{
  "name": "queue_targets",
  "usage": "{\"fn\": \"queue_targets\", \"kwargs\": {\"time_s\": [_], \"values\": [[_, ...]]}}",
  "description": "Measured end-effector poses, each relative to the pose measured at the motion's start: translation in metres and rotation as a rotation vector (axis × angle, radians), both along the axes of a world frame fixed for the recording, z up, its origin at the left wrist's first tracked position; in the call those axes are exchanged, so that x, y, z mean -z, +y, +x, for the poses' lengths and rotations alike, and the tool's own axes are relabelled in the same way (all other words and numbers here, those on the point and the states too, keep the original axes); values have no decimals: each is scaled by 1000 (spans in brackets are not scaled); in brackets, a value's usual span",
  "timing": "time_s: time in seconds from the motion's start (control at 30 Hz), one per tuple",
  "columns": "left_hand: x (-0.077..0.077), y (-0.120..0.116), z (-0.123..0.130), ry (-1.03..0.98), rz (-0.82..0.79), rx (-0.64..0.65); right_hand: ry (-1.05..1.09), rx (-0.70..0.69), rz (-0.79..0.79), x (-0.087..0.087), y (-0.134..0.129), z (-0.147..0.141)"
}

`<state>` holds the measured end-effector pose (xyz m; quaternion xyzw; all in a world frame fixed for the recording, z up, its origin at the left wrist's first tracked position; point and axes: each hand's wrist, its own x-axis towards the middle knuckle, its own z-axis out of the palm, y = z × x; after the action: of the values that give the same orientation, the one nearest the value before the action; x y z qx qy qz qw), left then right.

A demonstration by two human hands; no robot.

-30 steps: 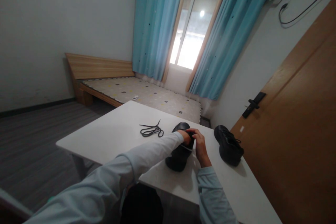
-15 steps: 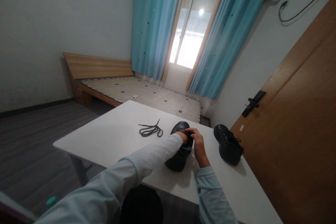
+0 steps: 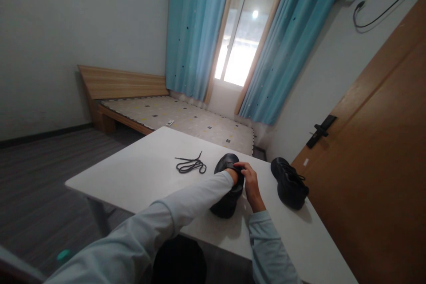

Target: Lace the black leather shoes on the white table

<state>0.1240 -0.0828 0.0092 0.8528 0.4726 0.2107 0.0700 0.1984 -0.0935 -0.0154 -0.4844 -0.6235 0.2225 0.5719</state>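
A black shoe (image 3: 223, 206) stands on the white table in front of me, its toe pointing away. My left hand (image 3: 234, 175) is at the shoe's opening, and the shoe and my sleeve hide its fingers. From the right, my right hand (image 3: 250, 179) reaches over with bent fingers pressed on the shoe's upper near the lacing. Whether a lace is between those fingers is too small to tell. To the left of the shoe lies a loose dark shoelace (image 3: 191, 165), folded in loops. A second black shoe (image 3: 289, 184), with laces in it, sits further right.
The white table (image 3: 133, 168) has its near edge close to my body. Behind it stands a bed (image 3: 186, 115) with a small white object (image 3: 170, 122) on its mattress. A wooden door (image 3: 376, 164) is close on the right. A green thing (image 3: 64, 255) lies on the floor at left.
Hardly anything differs. Both hands stay at the shoe, and the view has shifted very slightly.
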Motion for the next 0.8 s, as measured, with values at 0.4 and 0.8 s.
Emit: {"fn": "queue_targets", "kwargs": {"time_s": [0.4, 0.8], "values": [[3, -2, 0, -69, -39, 1, -21, -5, 8, 3, 0, -3], [-1, -2, -16, -120, -47, 62, -102, -3, 75, 10, 4, 1]]}}
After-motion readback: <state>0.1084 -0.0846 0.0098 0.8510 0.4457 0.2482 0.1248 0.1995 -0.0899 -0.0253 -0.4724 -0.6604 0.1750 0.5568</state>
